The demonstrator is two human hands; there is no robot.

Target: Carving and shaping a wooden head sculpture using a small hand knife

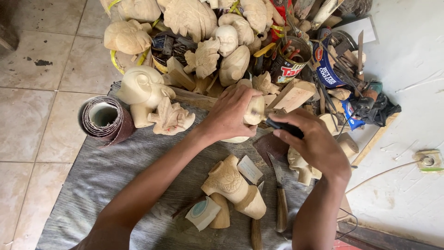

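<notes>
Left hand (230,115) grips the carving (254,110), right hand (311,139) clenches a dark tool (284,127) — one slip could gouge wood or fingers.

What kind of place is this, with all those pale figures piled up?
Most likely a woodcarver's floor workshop. Unfinished wooden carvings are heaped ahead, a roll of sandpaper stands on the grey cloth, and wooden-handled knives lie by the hands.

Daylight fell on a floor of worn beige tiles (37,69), a grey cloth (106,176) spread over it, beside a dusty white surface (407,115) at right.
</notes>
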